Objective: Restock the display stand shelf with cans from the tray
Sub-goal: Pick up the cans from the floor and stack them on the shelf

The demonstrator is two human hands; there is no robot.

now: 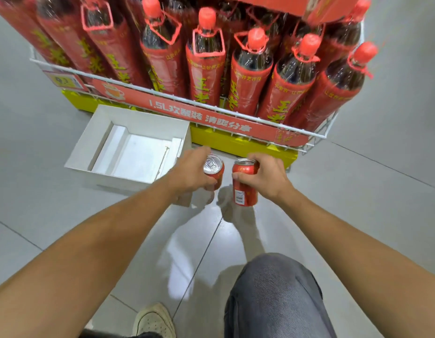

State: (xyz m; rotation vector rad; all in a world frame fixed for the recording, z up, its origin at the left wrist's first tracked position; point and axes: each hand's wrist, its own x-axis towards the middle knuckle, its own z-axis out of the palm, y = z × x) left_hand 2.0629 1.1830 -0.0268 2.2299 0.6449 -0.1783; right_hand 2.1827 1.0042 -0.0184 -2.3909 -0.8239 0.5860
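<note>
- Well, two red cans are held above the floor, in front of the yellow foot of the display stand (pixel 238 142). The tilted can (pixel 213 170) shows its silver lid and pull tab, and the upright can (pixel 244 185) shows a barcode low on its side.
- The left hand (pixel 189 174) has its fingers wrapped round the tilted can. The right hand (pixel 269 176) clamps the upright can, thumb across the front and fingers over the rim.
- The cans are near each other, not touching.
- Just left of them the white cardboard tray (pixel 86 147) sits on the floor against the stand.
- Above, the wire shelf (pixel 163 95) is packed with tall red-labelled bottles (pixel 206 69), with a red banner (pixel 211 115) along its front.
- Nearest me there is a knee in grey jeans (pixel 275 296) and a white shoe (pixel 154 320) on grey floor tiles (pixel 370 191).
</note>
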